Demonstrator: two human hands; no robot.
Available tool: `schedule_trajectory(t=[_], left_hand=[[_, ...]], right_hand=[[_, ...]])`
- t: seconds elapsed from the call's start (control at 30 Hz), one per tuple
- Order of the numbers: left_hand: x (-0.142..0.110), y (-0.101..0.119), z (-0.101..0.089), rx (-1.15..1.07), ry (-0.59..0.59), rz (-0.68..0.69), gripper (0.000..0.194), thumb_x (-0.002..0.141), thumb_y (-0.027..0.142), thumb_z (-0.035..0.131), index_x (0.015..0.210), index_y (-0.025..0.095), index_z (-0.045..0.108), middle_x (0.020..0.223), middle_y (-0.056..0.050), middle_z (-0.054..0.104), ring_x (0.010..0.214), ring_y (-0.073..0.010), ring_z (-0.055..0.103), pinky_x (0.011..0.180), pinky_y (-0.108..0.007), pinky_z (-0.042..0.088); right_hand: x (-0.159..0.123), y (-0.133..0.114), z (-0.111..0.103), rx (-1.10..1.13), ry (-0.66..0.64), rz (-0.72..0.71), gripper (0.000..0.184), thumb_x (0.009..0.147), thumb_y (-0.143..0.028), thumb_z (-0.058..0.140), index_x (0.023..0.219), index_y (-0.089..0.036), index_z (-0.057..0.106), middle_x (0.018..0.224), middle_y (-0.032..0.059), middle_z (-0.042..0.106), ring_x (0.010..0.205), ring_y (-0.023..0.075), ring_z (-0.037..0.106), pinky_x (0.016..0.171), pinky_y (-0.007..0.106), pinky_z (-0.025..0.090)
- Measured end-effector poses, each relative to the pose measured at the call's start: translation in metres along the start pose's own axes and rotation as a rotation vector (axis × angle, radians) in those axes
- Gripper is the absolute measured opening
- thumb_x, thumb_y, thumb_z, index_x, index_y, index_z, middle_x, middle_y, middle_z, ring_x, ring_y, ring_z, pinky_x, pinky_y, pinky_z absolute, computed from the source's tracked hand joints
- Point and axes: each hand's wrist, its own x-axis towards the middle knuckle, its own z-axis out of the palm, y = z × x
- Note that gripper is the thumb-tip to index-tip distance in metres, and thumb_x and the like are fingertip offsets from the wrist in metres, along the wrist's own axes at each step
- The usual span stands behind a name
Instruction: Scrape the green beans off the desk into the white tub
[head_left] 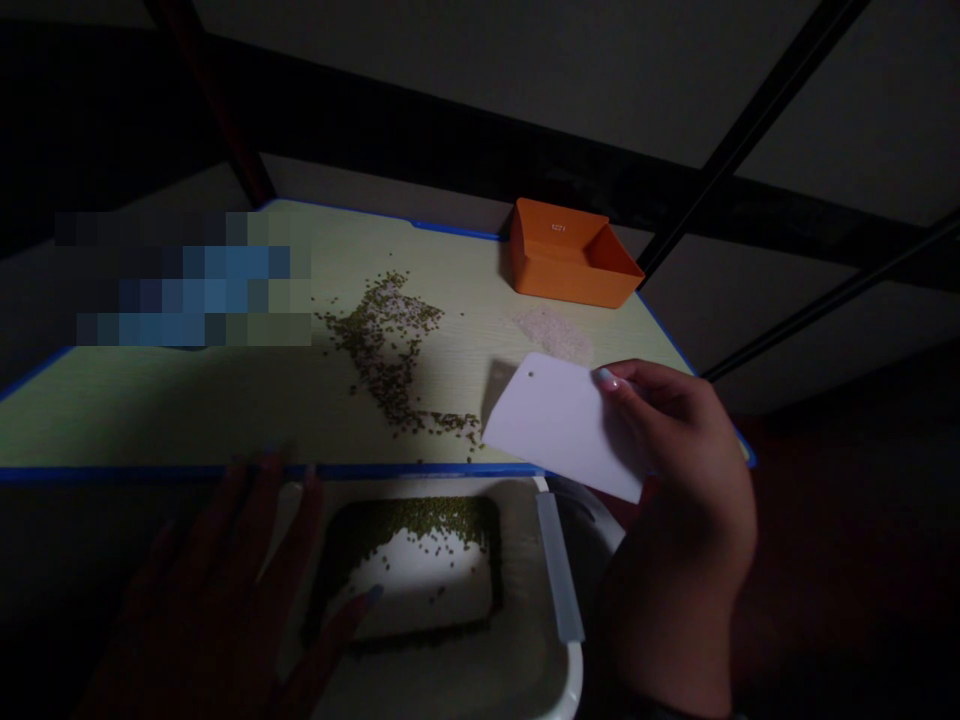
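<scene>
My right hand (pixel 694 470) pinches a flat white plastic scraper (pixel 562 415) with a small hole near one corner. The scraper is tilted over the front right of the table. Just left of it, small green beans (pixel 382 370) lie scattered, with pale grains mixed in at the far end. My left hand (pixel 217 580), in deep shadow, has its fingers spread at the left side of a white container (pixel 525 580). Its thumb reaches over the inside. More green beans (pixel 442 518) lie in the container, mostly along its far side.
An orange open box (pixel 562 280) stands at the table's far right. In front of it is a thin patch of pale grains (pixel 555 333). The pale table (pixel 247 400) has a blue edge. At its far left, a blue area (pixel 217 285) is pixelated. Panelled walls rise behind.
</scene>
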Motion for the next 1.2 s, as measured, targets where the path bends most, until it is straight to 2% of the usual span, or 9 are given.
schedule_trajectory(t=[0.27, 0.53, 0.8, 1.07, 1.2], left_hand=[[0.0006, -0.0022, 0.0006, 0.041, -0.001, 0.033, 0.077, 0.084, 0.05, 0.044, 0.151, 0.033, 0.008, 0.163, -0.003, 0.011, 0.148, -0.0347, 0.018, 0.114, -0.064, 0.022], [0.0021, -0.0009, 0.0005, 0.009, 0.008, 0.015, 0.078, 0.082, 0.051, 0.047, 0.15, 0.036, 0.01, 0.162, -0.004, 0.017, 0.147, -0.0364, 0.021, 0.112, -0.066, 0.025], [0.0013, -0.0017, 0.0014, -0.002, 0.024, 0.018, 0.077, 0.083, 0.052, 0.044, 0.15, 0.035, 0.01, 0.163, -0.002, 0.014, 0.147, -0.0354, 0.02, 0.114, -0.064, 0.022], [0.0003, -0.0009, -0.0005, 0.015, -0.003, 0.003, 0.078, 0.083, 0.054, 0.045, 0.15, 0.036, 0.009, 0.162, -0.007, 0.017, 0.147, -0.0376, 0.02, 0.111, -0.069, 0.025], [0.0011, -0.0001, -0.0008, 0.006, 0.003, 0.01, 0.076, 0.084, 0.051, 0.044, 0.15, 0.035, 0.011, 0.162, -0.005, 0.018, 0.148, -0.0354, 0.019, 0.113, -0.065, 0.024]], right_hand=[[-0.0008, -0.0012, -0.0009, -0.021, -0.047, -0.007, 0.02, 0.084, -0.04, 0.067, 0.08, -0.02, 0.067, 0.067, -0.0014, 0.06, 0.056, 0.0102, 0.05, 0.05, 0.025, 0.036], [-0.0026, -0.0032, 0.0023, -0.007, -0.076, -0.013, 0.02, 0.084, -0.039, 0.066, 0.08, -0.02, 0.069, 0.069, 0.0, 0.062, 0.057, 0.011, 0.051, 0.05, 0.024, 0.036], [-0.0028, -0.0065, 0.0045, -0.022, -0.103, -0.026, 0.02, 0.084, -0.039, 0.065, 0.081, -0.019, 0.069, 0.069, 0.0009, 0.063, 0.056, 0.0105, 0.05, 0.049, 0.025, 0.036], [-0.0045, -0.0043, 0.0038, -0.039, -0.056, -0.011, 0.022, 0.084, -0.04, 0.065, 0.081, -0.019, 0.069, 0.071, 0.0023, 0.064, 0.058, 0.012, 0.052, 0.049, 0.025, 0.036], [-0.004, -0.0036, 0.003, -0.051, -0.033, -0.018, 0.021, 0.084, -0.04, 0.065, 0.081, -0.02, 0.068, 0.069, 0.0016, 0.063, 0.055, 0.0119, 0.051, 0.048, 0.025, 0.036]])
